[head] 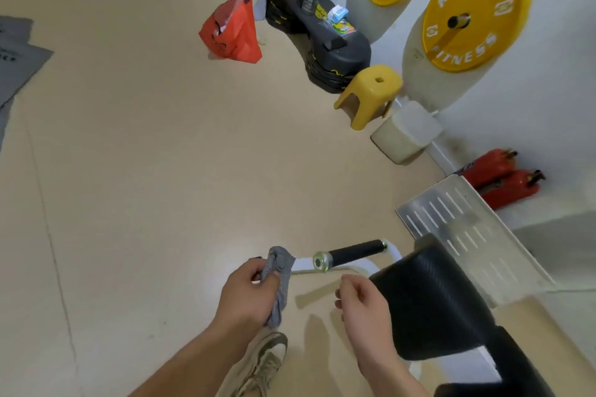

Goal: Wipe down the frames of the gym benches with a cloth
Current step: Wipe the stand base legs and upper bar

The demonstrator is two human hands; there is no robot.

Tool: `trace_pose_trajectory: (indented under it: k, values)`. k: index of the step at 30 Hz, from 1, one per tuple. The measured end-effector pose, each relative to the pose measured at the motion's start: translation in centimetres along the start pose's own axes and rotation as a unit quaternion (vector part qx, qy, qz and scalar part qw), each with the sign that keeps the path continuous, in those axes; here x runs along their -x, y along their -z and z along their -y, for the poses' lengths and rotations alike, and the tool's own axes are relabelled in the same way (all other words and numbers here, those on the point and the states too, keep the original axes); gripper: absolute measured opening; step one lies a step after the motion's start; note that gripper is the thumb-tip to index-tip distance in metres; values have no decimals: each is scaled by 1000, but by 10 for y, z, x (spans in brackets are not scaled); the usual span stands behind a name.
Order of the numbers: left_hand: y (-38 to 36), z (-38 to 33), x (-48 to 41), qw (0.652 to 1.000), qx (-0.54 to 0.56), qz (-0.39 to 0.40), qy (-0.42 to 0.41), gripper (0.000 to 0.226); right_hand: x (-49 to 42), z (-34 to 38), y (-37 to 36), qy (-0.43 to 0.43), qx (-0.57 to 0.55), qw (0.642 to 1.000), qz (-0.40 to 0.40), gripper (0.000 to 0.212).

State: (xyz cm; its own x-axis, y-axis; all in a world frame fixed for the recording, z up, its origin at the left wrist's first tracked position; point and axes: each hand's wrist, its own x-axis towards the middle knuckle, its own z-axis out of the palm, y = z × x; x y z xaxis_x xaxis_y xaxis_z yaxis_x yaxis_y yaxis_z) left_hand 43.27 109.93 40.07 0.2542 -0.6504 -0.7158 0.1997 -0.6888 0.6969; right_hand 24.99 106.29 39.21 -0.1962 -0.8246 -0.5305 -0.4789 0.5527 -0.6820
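Two bare hands reach forward in the head view, low over a beige floor (145,155). The left hand (248,293) is clenched around a grey cloth (279,277), which is bunched in the fist; the upper end of the cloth presses against the end of the white bench frame (303,264), a low bar that runs to the right along the floor. The right hand (361,303) grasps nothing: its fingers curl loosely, and it hovers just beside the black padded bench seat (429,303), apart from the cloth. Above the white bar a black roller handle (351,253) with a silver end cap sticks out toward the left hand. Behind the seat lies a slotted metal foot plate (458,219).

A worn sneaker (264,361) shows below the left forearm.

Along the white wall (548,106) on the right hang yellow weight plates (474,14), the nearest lettered "FITNESS". Below them stand a yellow plastic stool (371,90) and a whitish box (406,132), and further on two red fire extinguishers (503,177) lie near the wall. Farther back are black stacked step platforms (332,51) with small items on top and an orange plastic bag (232,32) on the floor. A grey mat (16,61) lies at the left edge
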Motion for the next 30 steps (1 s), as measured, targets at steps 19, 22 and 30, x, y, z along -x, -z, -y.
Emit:
trace_pose_trajectory:
  k: [19,22,30]
  values:
    - [-107,-179,-199,882,-407,228,-63,20,-187,75,13,-169,84,982,27,38]
    - [-103,-199,-256,856,-447,251,-67,18,-215,86,-21,-221,-35,974,-39,39]
    - [-106,-260,-351,733,-569,357,-112,12,-252,122,-102,-343,-209,901,-165,30]
